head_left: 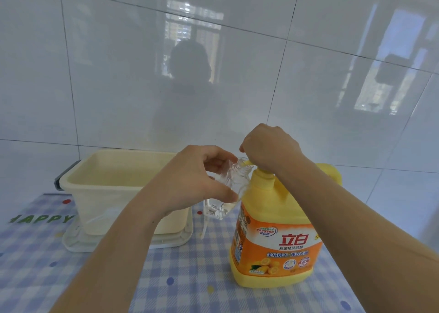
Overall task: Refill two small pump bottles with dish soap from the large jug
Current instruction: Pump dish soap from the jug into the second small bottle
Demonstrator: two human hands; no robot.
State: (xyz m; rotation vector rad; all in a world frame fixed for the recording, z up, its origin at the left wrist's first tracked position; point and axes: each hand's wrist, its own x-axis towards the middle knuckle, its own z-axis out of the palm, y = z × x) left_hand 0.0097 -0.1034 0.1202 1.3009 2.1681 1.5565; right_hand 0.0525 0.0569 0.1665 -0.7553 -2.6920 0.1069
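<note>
A large yellow dish soap jug point(275, 239) with an orange label stands upright on the checked tablecloth. My right hand point(270, 148) presses down on its yellow pump head, fingers curled over it. My left hand point(202, 177) holds a small clear bottle point(234, 184), tilted with its open mouth right at the pump's yellow nozzle point(247, 162). The bottle looks nearly empty. A clear pump tube point(205, 220) hangs below the bottle, behind my left hand.
A cream plastic tub point(99, 194) sits on a white tray point(175, 240) to the left of the jug. The blue checked tablecloth point(190, 277) covers the table. White glossy wall tiles stand close behind.
</note>
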